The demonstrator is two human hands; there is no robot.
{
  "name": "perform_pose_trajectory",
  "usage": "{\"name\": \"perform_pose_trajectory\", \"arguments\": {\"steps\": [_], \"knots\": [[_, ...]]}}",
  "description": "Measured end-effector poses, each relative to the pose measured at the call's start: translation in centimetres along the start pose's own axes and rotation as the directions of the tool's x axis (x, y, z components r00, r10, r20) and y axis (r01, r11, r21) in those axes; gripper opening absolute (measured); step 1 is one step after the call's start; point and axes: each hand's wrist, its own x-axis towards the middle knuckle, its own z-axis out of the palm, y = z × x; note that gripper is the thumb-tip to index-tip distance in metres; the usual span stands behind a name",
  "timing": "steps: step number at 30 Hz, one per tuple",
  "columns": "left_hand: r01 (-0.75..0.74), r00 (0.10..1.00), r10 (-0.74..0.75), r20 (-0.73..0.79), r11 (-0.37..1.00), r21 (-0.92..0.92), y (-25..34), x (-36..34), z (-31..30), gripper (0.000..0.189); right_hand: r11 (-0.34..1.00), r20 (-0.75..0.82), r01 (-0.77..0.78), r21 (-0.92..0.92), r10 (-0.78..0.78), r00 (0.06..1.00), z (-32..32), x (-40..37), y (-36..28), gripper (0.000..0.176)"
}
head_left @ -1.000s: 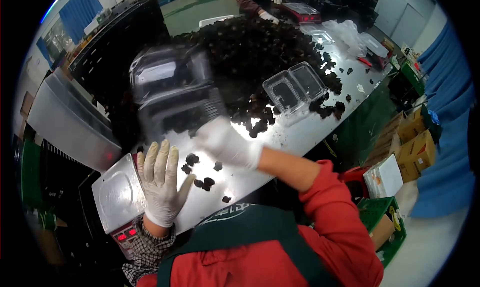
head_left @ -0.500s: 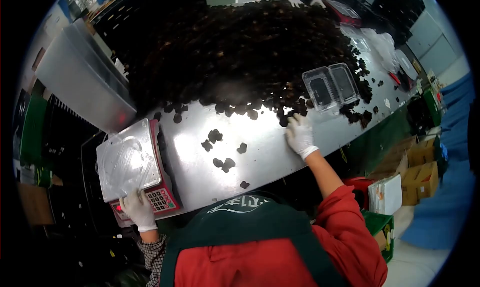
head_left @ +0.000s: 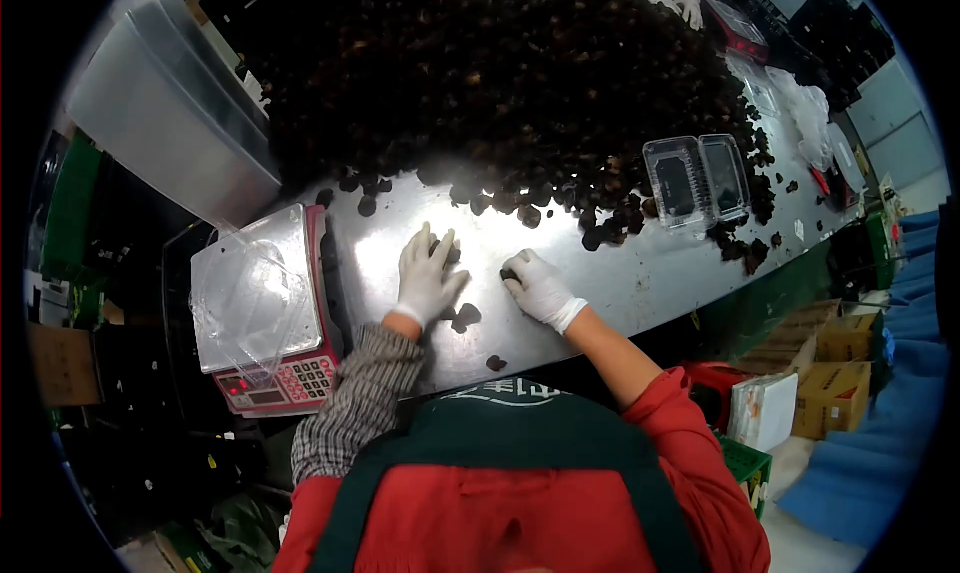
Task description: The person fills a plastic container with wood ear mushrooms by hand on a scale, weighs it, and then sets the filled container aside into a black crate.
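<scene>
White gloves cover both of my hands. My left hand (head_left: 426,281) rests on the metal table with its fingers stretched out over small dark pieces (head_left: 453,256) that look like wood ear mushrooms. They lie partly hidden under its fingers. My right hand (head_left: 543,290) is closed, with thumb and fingers pinching one dark mushroom piece (head_left: 508,274) at the tabletop. Close below my left hand lies another mushroom piece (head_left: 466,317), and a single one (head_left: 496,362) sits nearer the front edge.
A large heap of dark mushrooms (head_left: 500,83) covers the back of the table. On the left stands a red scale (head_left: 262,293) with a clear plastic container on its pan, beside a grey bin (head_left: 175,113). An open clear clamshell box (head_left: 690,183) sits right. A co-worker's gloved hands (head_left: 678,1) are behind.
My left hand has left the scale and come onto the table over the loose pieces. My right hand has moved left from the heap's edge and now pinches a piece.
</scene>
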Motion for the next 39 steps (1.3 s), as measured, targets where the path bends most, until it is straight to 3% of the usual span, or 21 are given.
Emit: {"name": "perform_pose_trajectory", "arguments": {"steps": [2,3,4,6,8,10,11,14,16,18,20,21,24,26,27,28,31,33,35,38,39], "knots": [[-0.035,0.998,0.036,0.049,0.999,-0.027,-1.6,1.3,0.3,0.037,0.993,-0.029,-0.093,0.077,0.095,0.995,-1.8,-0.3,-0.6,0.017],[-0.001,1.0,-0.001,-0.024,0.992,-0.123,-2.3,1.0,0.6,0.019,0.988,-0.03,-0.096,0.122,0.1,0.995,-2.7,-0.8,-1.4,0.015],[0.022,0.997,-0.033,-0.064,0.985,-0.172,-2.5,0.0,0.4,0.016,0.989,-0.016,-0.074,0.128,0.077,0.997,-3.1,-1.4,-1.7,0.016],[0.023,1.0,-0.024,-0.002,0.969,-0.247,-2.6,-3.3,-0.4,0.029,0.989,0.0,-0.033,0.146,0.034,0.999,-3.1,-2.2,-2.1,0.017],[-0.075,0.996,0.067,-0.052,0.98,-0.187,0.1,-5.8,-1.2,0.049,0.986,0.032,-0.004,0.166,-0.001,0.999,-1.8,-2.2,-2.0,0.023],[-0.154,0.986,0.163,0.043,0.976,-0.156,1.5,-6.7,-0.5,0.075,0.972,0.038,0.072,0.222,-0.082,0.996,-0.7,-1.4,-3.0,0.025],[-0.174,0.983,0.18,0.035,0.977,-0.126,2.0,-6.5,-0.2,0.075,0.966,0.075,0.13,0.223,-0.15,0.986,-0.8,-0.8,-3.6,0.028],[-0.118,0.993,0.118,-0.031,0.993,-0.024,0.8,-6.2,0.3,0.071,0.951,-0.167,0.308,-0.005,-0.304,0.938,-1.6,4.1,-1.2,0.034],[-0.114,0.99,0.113,-0.083,0.994,0.0,-0.5,-6.3,0.2,0.081,0.991,-0.214,0.124,-0.04,-0.13,0.968,-5.8,10.5,2.0,0.042],[-0.101,0.993,0.102,-0.067,0.995,0.008,-0.4,-6.2,0.0,0.085,0.929,-0.497,-0.148,-0.339,-0.043,0.867,-7.5,14.6,5.5,0.053],[-0.079,0.995,0.079,-0.058,0.997,0.004,-0.1,-6.0,0.1,0.088,0.87,-0.455,-0.345,-0.353,0.163,0.876,-6.4,16.9,8.1,0.06],[-0.071,0.996,0.07,-0.056,0.997,-0.016,-0.1,-6.0,0.0,0.089,0.915,-0.272,-0.321,-0.245,0.253,0.929,-6.5,16.5,6.0,0.064],[-0.049,0.996,0.045,-0.076,0.997,-0.052,-0.2,-5.8,0.2,0.09,0.93,-0.048,-0.048,-0.363,0.033,0.998,-2.3,12.0,0.9,0.061],[-0.03,0.995,0.024,-0.097,0.997,-0.069,-0.2,-6.0,0.1,0.094,0.945,0.001,0.214,-0.246,-0.22,0.975,0.5,7.6,-2.1,0.052],[-0.02,0.994,0.011,-0.11,0.996,-0.081,0.0,-6.0,-0.1,0.097,0.955,0.112,0.284,-0.083,-0.274,0.955,1.2,5.6,-3.2,0.05],[-0.012,0.992,0.001,-0.122,0.996,-0.093,-0.1,-6.0,-0.2,0.1,0.931,0.126,0.352,0.097,-0.362,0.924,0.9,4.3,-4.2,0.045],[0.01,0.993,-0.019,-0.119,0.997,-0.082,-0.5,-6.4,0.1,0.11,0.863,-0.028,0.428,0.268,-0.436,0.899,-3.4,7.4,-4.9,0.025],[0.011,0.994,-0.02,-0.108,0.996,-0.085,-0.4,-6.2,-0.1,0.113,0.9,0.238,0.38,-0.214,-0.329,0.914,-4.0,13.4,-2.0,0.022],[0.016,0.996,-0.024,-0.088,0.996,-0.092,-0.6,-6.2,-0.2,0.113,0.973,-0.315,0.226,-0.035,-0.226,0.922,-6.1,18.1,0.8,0.028],[0.024,0.997,-0.031,-0.069,0.994,-0.102,-0.5,-6.6,-0.3,0.114,0.951,-0.353,0.018,-0.307,-0.132,0.926,-3.3,19.5,3.9,0.043],[0.02,0.997,-0.028,-0.072,0.994,-0.107,-0.6,-6.2,-0.2,0.114,0.959,-0.253,0.079,-0.272,-0.151,0.956,-2.8,18.5,3.1,0.045]]}}
